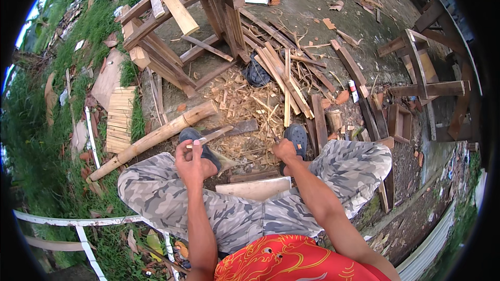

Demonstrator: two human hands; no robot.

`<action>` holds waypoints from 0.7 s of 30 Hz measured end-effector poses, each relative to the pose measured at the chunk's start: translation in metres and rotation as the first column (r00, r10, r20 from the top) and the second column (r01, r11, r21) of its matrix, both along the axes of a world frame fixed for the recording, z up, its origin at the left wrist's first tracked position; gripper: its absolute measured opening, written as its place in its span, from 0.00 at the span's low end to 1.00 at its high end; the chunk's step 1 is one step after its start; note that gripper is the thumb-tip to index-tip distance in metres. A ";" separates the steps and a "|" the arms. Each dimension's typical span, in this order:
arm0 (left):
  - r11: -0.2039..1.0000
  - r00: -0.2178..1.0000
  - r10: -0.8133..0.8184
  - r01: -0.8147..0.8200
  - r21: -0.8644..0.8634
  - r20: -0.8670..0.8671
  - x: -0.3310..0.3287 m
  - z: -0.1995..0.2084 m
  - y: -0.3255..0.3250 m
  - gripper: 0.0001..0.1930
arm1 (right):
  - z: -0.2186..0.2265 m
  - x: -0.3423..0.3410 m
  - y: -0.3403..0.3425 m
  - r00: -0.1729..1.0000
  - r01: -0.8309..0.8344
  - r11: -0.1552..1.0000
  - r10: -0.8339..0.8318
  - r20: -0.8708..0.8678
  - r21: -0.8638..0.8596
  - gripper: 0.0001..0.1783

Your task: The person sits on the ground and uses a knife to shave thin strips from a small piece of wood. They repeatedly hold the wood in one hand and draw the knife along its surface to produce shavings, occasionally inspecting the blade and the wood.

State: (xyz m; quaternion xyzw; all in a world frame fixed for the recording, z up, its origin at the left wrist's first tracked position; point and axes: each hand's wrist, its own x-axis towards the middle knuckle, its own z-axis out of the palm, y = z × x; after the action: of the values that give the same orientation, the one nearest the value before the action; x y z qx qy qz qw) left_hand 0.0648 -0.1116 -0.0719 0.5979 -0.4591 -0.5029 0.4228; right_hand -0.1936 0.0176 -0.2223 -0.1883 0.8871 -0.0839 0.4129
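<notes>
My left hand (188, 162) is closed, its thumb and fingers pinching a small pale piece of wood (189, 147) above my left shoe. Just beyond the fingertips a pointed strip of wood (216, 134) slants up to the right; whether the hand also grips it is unclear. Beside my right shoe (296, 139), my right hand (284, 150) is curled into a fist. A small dark end shows above that fist, but the thing inside is too hidden to name. Pale wood shavings (239, 148) cover the ground between my feet.
A long bamboo pole (156, 138) lies left of my feet. Ahead stands a wooden frame (156, 67) topped with slats. Split strips (281, 80) are piled ahead right, beside a dark crumpled thing (256, 73). A flat board (253, 187) lies before my lap; a small wooden box (400, 123) sits right.
</notes>
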 end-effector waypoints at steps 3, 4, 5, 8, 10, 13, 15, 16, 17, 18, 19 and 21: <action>0.999 0.980 0.020 -0.009 0.053 -0.200 -0.002 0.001 0.001 0.11 | 0.004 -0.009 -0.001 1.000 -0.021 0.999 0.021 0.010 -0.046 0.29; 0.998 0.958 0.031 -0.014 0.062 -0.284 -0.003 0.001 0.001 0.11 | 0.006 -0.010 -0.003 0.999 -0.042 0.996 0.045 0.031 -0.082 0.29; 0.999 0.975 -0.015 0.024 0.039 -0.221 -0.003 0.001 0.001 0.12 | 0.010 -0.008 -0.006 0.998 -0.058 0.993 0.062 0.032 -0.104 0.29; 0.994 0.992 -0.105 0.105 -0.009 -0.071 -0.006 0.003 0.002 0.13 | 0.031 0.008 -0.020 0.990 -0.111 0.967 0.127 0.056 -0.228 0.28; 0.990 0.992 -0.123 0.124 0.068 -0.031 -0.007 0.007 0.003 0.13 | 0.056 0.024 -0.031 0.983 -0.151 0.942 0.176 0.056 -0.299 0.24; 0.940 0.904 -0.170 0.268 -0.210 0.393 -0.008 0.012 0.004 0.11 | 0.105 0.043 -0.041 0.945 -0.147 0.876 0.262 0.197 -0.460 0.21; 0.924 0.904 -0.176 0.288 -0.251 0.390 -0.010 0.014 0.004 0.10 | 0.136 0.056 -0.042 0.928 -0.224 0.824 0.344 0.144 -0.521 0.19; 0.912 0.912 -0.183 0.297 -0.284 0.366 -0.011 0.015 0.003 0.09 | 0.148 0.062 -0.043 0.919 -0.252 0.764 0.382 0.100 -0.594 0.18; 0.898 0.890 -0.180 0.323 -0.300 0.420 -0.012 0.016 0.003 0.09 | 0.157 0.068 -0.043 0.920 -0.217 0.776 0.365 0.142 -0.592 0.17; 0.882 0.872 -0.185 0.351 -0.315 0.454 -0.012 0.016 0.003 0.09 | 0.164 0.074 -0.041 0.924 -0.174 0.761 0.346 0.164 -0.625 0.17; 0.864 0.853 -0.191 0.381 -0.329 0.486 -0.013 0.016 0.002 0.09 | 0.168 0.078 -0.039 0.921 -0.137 0.749 0.337 0.195 -0.648 0.16; 0.845 0.847 -0.204 0.406 -0.349 0.491 -0.014 0.016 0.002 0.09 | 0.168 0.081 -0.035 0.927 -0.122 0.753 0.320 0.197 -0.647 0.15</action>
State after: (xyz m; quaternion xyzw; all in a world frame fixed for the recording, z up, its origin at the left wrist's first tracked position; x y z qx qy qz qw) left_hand 0.0509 -0.1092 -0.0562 0.5004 -0.7344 -0.3015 0.3455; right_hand -0.1122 -0.0170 -0.0547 -0.4041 0.7079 -0.3496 0.4619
